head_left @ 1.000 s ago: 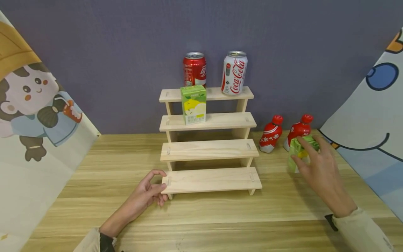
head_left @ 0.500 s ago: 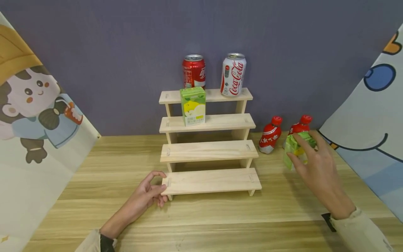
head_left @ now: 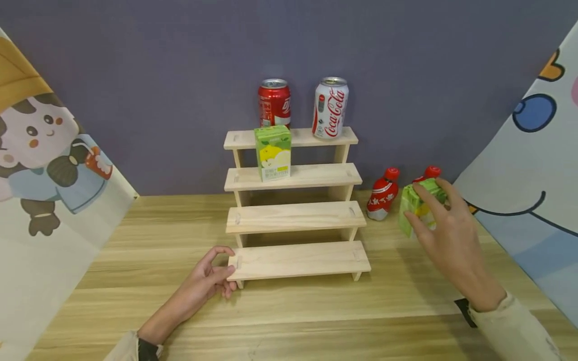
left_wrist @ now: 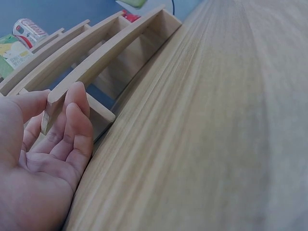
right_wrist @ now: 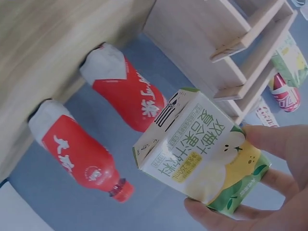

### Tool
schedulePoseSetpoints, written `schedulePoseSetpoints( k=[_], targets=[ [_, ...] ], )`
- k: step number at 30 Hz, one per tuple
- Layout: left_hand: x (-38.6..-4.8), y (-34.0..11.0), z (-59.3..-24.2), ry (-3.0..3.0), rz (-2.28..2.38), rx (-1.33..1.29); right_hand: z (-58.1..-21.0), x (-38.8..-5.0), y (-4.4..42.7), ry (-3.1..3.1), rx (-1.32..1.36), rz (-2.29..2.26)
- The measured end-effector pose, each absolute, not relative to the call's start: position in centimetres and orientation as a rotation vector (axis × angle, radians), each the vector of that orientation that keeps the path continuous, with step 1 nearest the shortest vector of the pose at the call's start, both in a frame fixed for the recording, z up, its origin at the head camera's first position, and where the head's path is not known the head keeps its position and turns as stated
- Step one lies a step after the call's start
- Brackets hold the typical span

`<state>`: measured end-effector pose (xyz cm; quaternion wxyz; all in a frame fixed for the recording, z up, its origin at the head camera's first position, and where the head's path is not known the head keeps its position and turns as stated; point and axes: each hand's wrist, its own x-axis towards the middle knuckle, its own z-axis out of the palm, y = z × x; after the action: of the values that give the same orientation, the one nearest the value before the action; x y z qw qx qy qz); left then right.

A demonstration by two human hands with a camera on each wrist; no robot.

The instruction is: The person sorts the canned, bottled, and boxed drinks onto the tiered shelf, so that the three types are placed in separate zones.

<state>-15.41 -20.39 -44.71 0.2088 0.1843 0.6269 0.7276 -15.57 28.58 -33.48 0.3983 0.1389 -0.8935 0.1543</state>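
Note:
My left hand (head_left: 203, 282) grips the left end of the lowest step of a wooden tiered shelf (head_left: 298, 260), thumb on top and fingers around the edge. My right hand (head_left: 456, 240) pinches a green juice carton (head_left: 417, 205) off the table, right of the shelf; the right wrist view shows the carton (right_wrist: 202, 154) between thumb and fingers, its bottom facing the bottles. A second green carton (head_left: 273, 155) stands on the third step up. On the top step are a red can (head_left: 274, 103), partly hidden by that carton, and a white can (head_left: 331, 108).
Two red bottles stand by the back wall right of the shelf: one (head_left: 383, 194) in plain view, the other (head_left: 432, 172) mostly behind the held carton. Printed panels with cartoon figures flank the wooden table (head_left: 289, 321) on both sides.
My right hand has raised the carton and moved it slightly left and toward the back, covering more of the right bottle. My left hand keeps its grip on the shelf; the head view has shifted slightly.

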Motion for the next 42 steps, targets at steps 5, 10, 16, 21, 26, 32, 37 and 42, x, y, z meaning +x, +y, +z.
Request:
schedulePoseSetpoints(
  k=[5,10,16,21,26,32,37,42],
  targets=[
    [-15.4,-20.5,-44.6,1.745,2.026,0.485,-32.6,-15.6,27.9,-2.233,0.325,0.442],
    [-15.5,-20.4,-44.7,1.742,2.034,0.504,-31.5,-15.6,27.2,-2.213,0.316,0.483],
    [-15.5,-20.4,-44.9,1.725,2.047,0.547,-30.4,-16.0,25.7,-2.183,0.334,0.470],
    [-15.5,-20.5,-44.9,1.732,2.054,0.537,-29.7,-16.8,24.3,-2.147,0.344,0.521],
    [-15.5,-20.5,-44.9,1.733,2.055,0.521,-29.1,-17.5,23.0,-2.126,0.349,0.548],
    [-15.5,-20.4,-44.9,1.733,2.050,0.526,-28.4,-18.4,21.5,-2.101,0.360,0.599],
    [-15.5,-20.5,-44.8,1.732,2.048,0.535,-27.7,-19.2,20.1,-2.070,0.369,0.656],
    [-15.5,-20.5,-44.9,1.743,2.049,0.524,-26.8,-20.3,18.6,-2.025,0.387,0.702]
  ],
)
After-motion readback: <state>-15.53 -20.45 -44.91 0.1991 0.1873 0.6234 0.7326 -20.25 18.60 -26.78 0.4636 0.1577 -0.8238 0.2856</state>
